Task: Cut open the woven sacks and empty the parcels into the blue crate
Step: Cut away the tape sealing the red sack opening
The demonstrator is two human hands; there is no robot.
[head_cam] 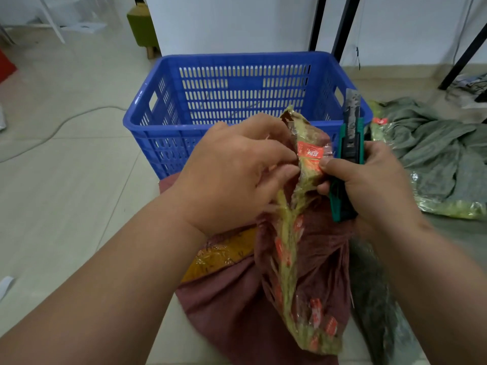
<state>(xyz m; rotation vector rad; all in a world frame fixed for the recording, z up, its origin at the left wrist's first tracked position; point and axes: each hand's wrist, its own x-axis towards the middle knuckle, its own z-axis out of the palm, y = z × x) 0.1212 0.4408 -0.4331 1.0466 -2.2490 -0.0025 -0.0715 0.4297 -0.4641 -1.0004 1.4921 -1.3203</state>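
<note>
A dark red woven sack [232, 306] lies on the floor in front of me, its neck wrapped in yellowish tape with orange labels [305, 180]. My left hand [232, 175] pinches the taped neck from the left. My right hand [369, 185] grips a green utility knife [349, 154] with its blade pointing up, while its thumb and forefinger pinch the tape at an orange label. Behind the sack stands the blue crate [237, 143]; I see no parcels inside it. A yellow parcel [221, 254] shows through the sack's left side.
Grey-green woven sacks [432, 154] lie crumpled on the floor to the right, another dark one [374, 299] beside the red sack. Black table legs [340, 27] stand behind the crate. A white cable [52, 130] runs over the tiles at left.
</note>
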